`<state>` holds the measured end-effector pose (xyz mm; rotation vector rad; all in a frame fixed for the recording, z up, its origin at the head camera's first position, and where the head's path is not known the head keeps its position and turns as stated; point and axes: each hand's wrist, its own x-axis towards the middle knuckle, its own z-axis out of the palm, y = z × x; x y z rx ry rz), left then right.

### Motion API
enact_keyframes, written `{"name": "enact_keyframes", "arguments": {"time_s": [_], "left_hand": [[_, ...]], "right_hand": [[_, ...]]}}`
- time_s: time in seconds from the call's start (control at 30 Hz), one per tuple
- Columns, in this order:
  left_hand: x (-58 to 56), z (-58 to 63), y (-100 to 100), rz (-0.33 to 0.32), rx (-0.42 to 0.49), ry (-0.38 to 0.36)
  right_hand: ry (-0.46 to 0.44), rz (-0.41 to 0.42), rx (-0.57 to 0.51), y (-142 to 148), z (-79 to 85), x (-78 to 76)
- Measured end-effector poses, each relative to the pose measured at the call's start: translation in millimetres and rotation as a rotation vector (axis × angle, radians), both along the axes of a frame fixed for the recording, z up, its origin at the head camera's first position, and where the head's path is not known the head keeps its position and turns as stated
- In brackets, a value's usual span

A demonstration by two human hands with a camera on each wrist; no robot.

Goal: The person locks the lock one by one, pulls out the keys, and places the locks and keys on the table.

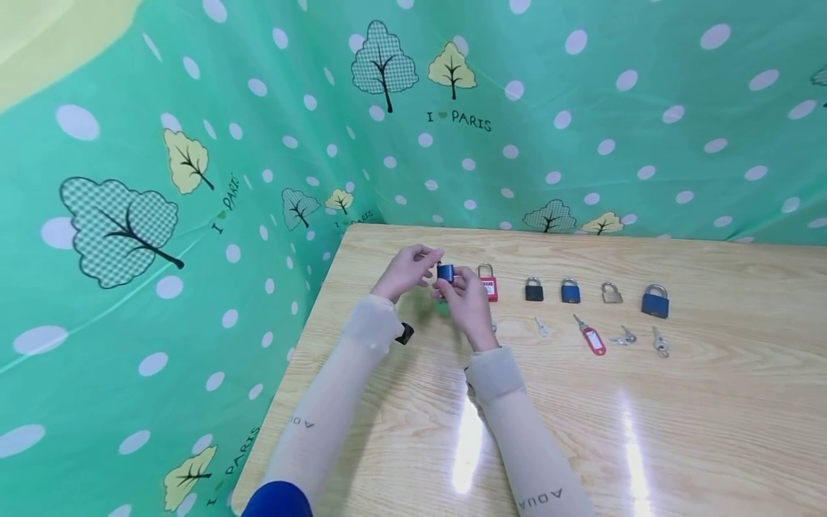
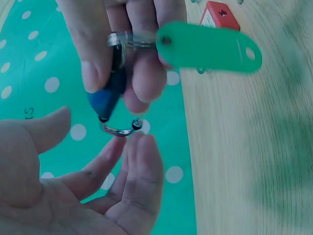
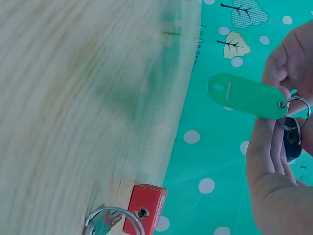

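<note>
In my right hand (image 1: 468, 305) I grip a small blue padlock (image 1: 445, 272), thumb on one side and fingers on the other. Its shackle (image 2: 120, 131) stands open, with one end free. On a ring at the lock's keyhole side hangs a green key tag (image 2: 210, 47); the key itself is mostly hidden. My left hand (image 1: 408, 270) is at the shackle, its fingertips touching or very close to it and its thumb apart from the fingers. Just right of my right hand, a red padlock (image 1: 489, 289) lies on the table, partly covered.
Rightward on the wooden table (image 1: 711, 416) is a row of padlocks: black (image 1: 533, 292), blue (image 1: 571, 293), silver (image 1: 611, 294) and larger blue (image 1: 655, 304). Keys (image 1: 541, 327) lie before them, one with a red tag (image 1: 594, 341). A green curtain (image 1: 517, 172) borders the table.
</note>
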<state>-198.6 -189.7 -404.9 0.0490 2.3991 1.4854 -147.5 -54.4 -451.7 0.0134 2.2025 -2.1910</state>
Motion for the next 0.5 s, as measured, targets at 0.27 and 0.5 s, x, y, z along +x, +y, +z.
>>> {"name": "enact_keyframes", "arguments": {"time_s": [0.27,0.5], "left_hand": [[-5.4,-5.4,0.3,0.009,0.043,0.036],[-3.1,0.4,4.4,-0.007,0.151,0.086]], "right_hand": [[0.041,0.055,-0.053,2.6,0.6,4.8],[0.038,0.062,-0.095,6.3,3.9,7.1]]}}
